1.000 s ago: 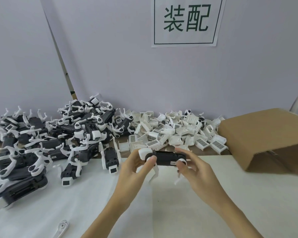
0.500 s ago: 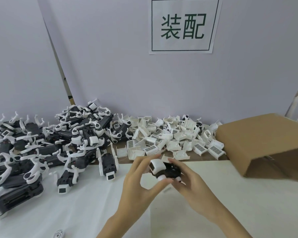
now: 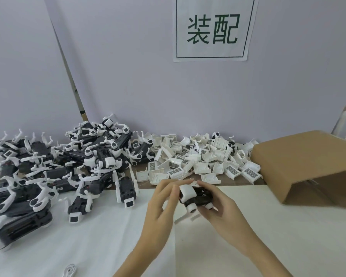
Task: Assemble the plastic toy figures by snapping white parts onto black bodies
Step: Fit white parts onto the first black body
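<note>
the black body (image 3: pixel 200 197) sits above the table (image 3: pixel 268 226), half hidden by fingers, a white cap (image 3: pixel 186 192) on its near end and white legs (image 3: pixel 185 213) blurred below. the right hand (image 3: pixel 221 204) curls round it from the right. the left hand (image 3: pixel 161 202) pinches the cap. behind lie loose white parts (image 3: pixel 198 160); left, finished figures (image 3: pixel 68 162), cut off at the edge.

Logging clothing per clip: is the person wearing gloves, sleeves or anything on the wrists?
No. The left hand and right hand are bare, with no gloves, rings or watch showing. Both forearms are bare right down to the bottom edge; no sleeve is visible.
</note>
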Motion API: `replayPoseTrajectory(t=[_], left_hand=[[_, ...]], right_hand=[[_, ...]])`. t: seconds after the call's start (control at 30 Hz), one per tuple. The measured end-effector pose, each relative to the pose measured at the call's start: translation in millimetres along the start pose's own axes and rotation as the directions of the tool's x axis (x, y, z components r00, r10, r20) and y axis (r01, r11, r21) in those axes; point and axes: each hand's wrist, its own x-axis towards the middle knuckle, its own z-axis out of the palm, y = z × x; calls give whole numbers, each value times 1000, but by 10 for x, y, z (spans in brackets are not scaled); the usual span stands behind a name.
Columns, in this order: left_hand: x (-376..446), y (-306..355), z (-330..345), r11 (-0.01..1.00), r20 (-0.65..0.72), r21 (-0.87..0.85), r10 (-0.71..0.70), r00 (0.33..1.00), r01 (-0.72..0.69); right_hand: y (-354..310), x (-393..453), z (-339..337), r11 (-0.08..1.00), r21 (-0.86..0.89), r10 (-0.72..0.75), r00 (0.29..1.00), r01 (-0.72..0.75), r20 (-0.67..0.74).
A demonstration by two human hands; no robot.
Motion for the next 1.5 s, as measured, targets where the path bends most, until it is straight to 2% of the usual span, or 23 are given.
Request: replayPoseTrajectory(t=[0.1, 0.17, 0.23, 0.37, 0.43, 0.5, 0.53, 0.6, 0.7, 0.77, 0.8, 0.87, 0.97, 1.07, 1.13, 1.2, 1.3, 1.33, 1.4, 1.43, 1.5], left_hand=[[19, -33, -127, 998, 55, -14, -56, 997, 57], [6, -64, -154, 995, 85, -37, -92, 992, 96], [-7, -129, -157, 997, 49, 9, -77, 996, 77], [46, -268, -276, 960, 38, 229, 159, 987, -163], [71, -307, -383, 858, 143, 388, 304, 942, -336], [74, -353, -451, 756, 265, 483, 354, 897, -442], [70, -371, -471, 759, 281, 490, 328, 902, -429], [65, -403, -482, 804, 219, 479, 280, 935, -353], [60, -439, -457, 917, -20, 377, 152, 988, -133], [60, -470, -439, 972, -178, 235, 62, 982, -19], [61, -492, -428, 985, -219, 172, 23, 976, 16], [57, -528, -411, 992, -248, 115, -30, 968, 60], [51, -584, -402, 990, -267, 94, -74, 961, 102], [23, -619, -409, 989, -254, 74, -102, 962, 124], [6, -633, -409, 989, -244, 61, -113, 963, 132], [-1, -642, -404, 989, -235, 63, -113, 965, 131], [-11, -642, -393, 987, -210, 86, -114, 971, 135], [-14, -647, -387, 987, -204, 86, -115, 972, 134], [-20, -646, -374, 988, -196, 77, -116, 974, 133], [-25, -635, -366, 988, -194, 74, -116, 974, 132], [-32, -614, -356, 989, -187, 73, -115, 976, 130]], right_hand=[[14, -11, -8, 999, -30, -15, 996, 13, -89], [4, -31, 34, 992, -104, -91, 985, 75, -150], [-3, -47, 102, 958, -227, -214, 964, 175, -160], [-28, -49, 189, 812, -455, -449, 889, 364, -90], [-33, -23, 184, 738, -518, -522, 853, 432, -33], [-23, 8, 175, 717, -538, -524, 852, 443, 3], [-17, 26, 173, 734, -529, -499, 866, 427, 7], [-18, 59, 167, 804, -464, -411, 911, 373, 20], [-59, 150, 133, 921, -296, -244, 968, 251, 62], [-48, 277, 77, 964, -208, -164, 986, 168, 36], [-21, 358, 33, 965, -223, -144, 990, 141, 3], [53, 522, -59, 911, -396, -115, 993, 114, 22], [186, 677, -101, 681, -715, 25, 971, 157, 237], [316, 759, -77, 474, -834, 12, 945, 283, 328], [367, 766, -57, 450, -852, -59, 961, 268, 271], [365, 743, -47, 525, -827, -109, 980, 199, 166], [301, 640, -25, 730, -677, -183, 981, 89, -68], [267, 588, -11, 816, -575, -174, 972, 52, -158], [193, 480, 20, 958, -287, -57, 959, -26, -278], [161, 432, 38, 991, -113, 32, 960, -66, -277], [107, 343, 62, 979, 162, 158, 961, -123, -226]])
